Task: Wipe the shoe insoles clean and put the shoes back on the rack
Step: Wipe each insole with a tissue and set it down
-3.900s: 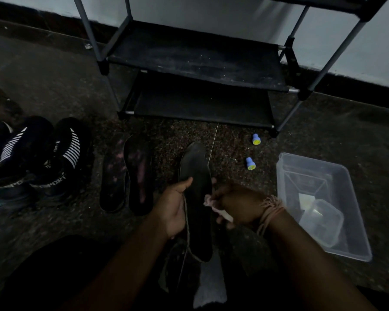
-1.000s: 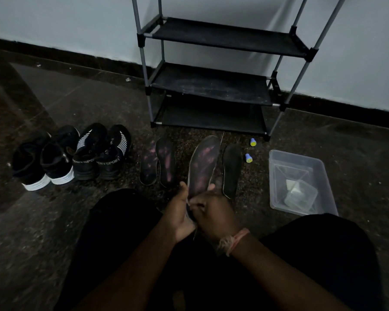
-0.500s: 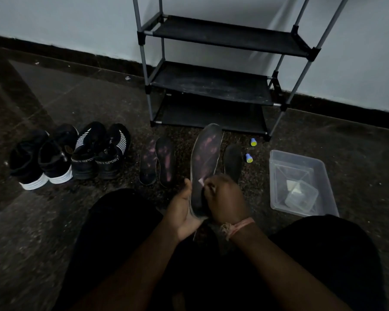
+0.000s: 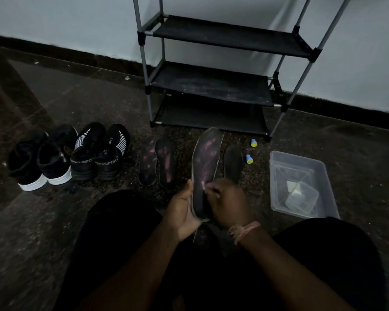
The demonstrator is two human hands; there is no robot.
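Insoles (image 4: 206, 167): 4; shoes (image 4: 70, 153): 4.

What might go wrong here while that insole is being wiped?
The room is dim, so dirt on the held insole may be missed. The left hand grips only its heel end, so the right hand pressing the small wipe could bend it. Two small caps lie loose nearby, easily knocked away.

Dark pink-blotched insole (image 4: 206, 167) upright in hands; three insoles (image 4: 165, 162) flat on floor; four black shoes (image 4: 92, 151) left of empty rack (image 4: 213, 88).
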